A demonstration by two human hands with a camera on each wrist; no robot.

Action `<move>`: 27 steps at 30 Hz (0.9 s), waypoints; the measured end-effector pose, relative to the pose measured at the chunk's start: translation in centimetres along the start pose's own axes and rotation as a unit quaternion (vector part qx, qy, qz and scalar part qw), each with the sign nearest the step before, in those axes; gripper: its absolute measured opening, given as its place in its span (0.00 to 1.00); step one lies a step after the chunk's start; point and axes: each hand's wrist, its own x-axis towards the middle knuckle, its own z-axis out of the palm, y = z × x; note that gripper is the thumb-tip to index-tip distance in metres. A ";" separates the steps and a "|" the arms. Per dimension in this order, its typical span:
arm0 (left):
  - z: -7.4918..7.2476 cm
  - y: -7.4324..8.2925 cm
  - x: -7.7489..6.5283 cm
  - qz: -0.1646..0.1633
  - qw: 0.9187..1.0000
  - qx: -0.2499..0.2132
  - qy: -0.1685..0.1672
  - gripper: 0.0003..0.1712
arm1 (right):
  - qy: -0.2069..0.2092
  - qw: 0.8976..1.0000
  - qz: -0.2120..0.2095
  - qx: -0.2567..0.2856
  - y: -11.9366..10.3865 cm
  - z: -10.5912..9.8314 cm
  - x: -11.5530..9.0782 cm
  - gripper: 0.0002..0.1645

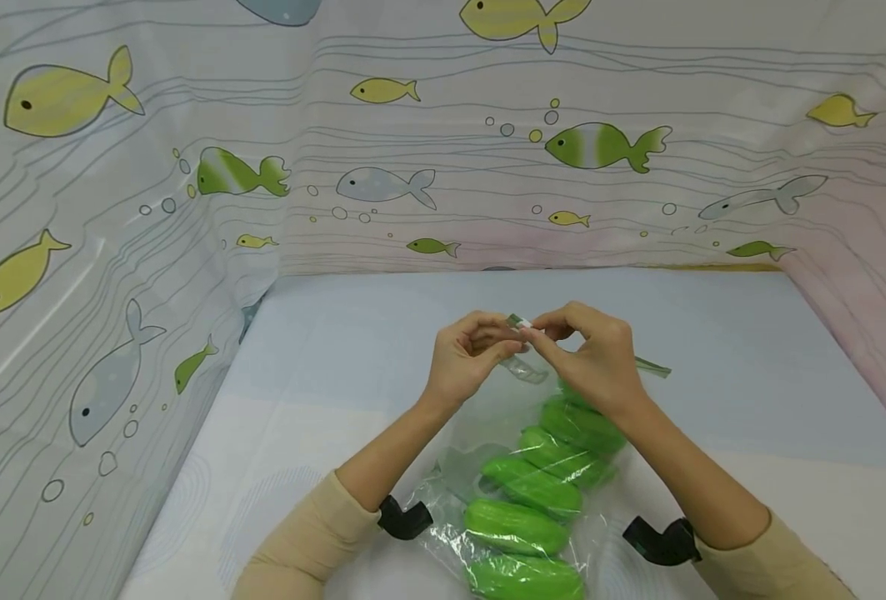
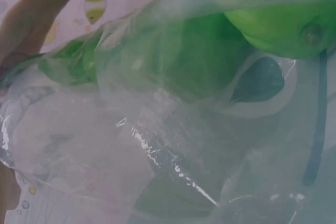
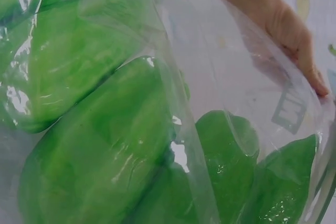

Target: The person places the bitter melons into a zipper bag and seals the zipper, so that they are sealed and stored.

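A clear plastic bag (image 1: 488, 425) lies along the table with several bright green, oblong fruit- or vegetable-like pieces (image 1: 518, 527) lined up inside. Both hands meet at the bag's far, top end, above the table. My left hand (image 1: 467, 354) pinches the clear edge there between thumb and fingers. My right hand (image 1: 588, 354) pinches the same edge close beside it, where a small green and white bit (image 1: 519, 322) shows between the two hands. A green strip (image 1: 654, 367) of the bag's top edge sticks out past the right hand. Through the film, the right wrist view shows the green pieces (image 3: 100, 150) large and close.
The pale blue and white tabletop (image 1: 322, 350) spreads around the bag. Fish-printed sheets (image 1: 412, 142) wall it in at the back and both sides. A black wrist mount (image 1: 405, 518) sits by the left cuff and another black mount (image 1: 662, 540) by the right.
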 end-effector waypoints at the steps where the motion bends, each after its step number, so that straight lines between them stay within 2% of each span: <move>1: 0.0 0.0 0.0 -0.001 1.000 0.000 0.004 0.12 | -0.002 1.000 0.010 0.000 0.0 0.0 0.0 0.08; 7: 0.0 -0.3 -0.1 -0.022 0.999 -0.024 0.013 0.12 | -0.011 0.999 0.044 0.008 -0.2 0.0 0.0 0.07; 13: 0.0 -0.3 -0.2 -0.012 0.999 -0.033 0.004 0.12 | -0.018 0.998 0.057 0.007 -0.2 0.0 -0.1 0.07; 20: 0.1 0.1 0.0 0.011 0.999 0.032 0.027 0.16 | -0.022 0.998 0.064 -0.010 -0.3 -0.1 0.0 0.05; 27: 0.0 0.3 0.2 0.068 0.994 0.085 0.019 0.19 | -0.025 0.996 0.080 -0.005 -0.6 -0.2 0.0 0.04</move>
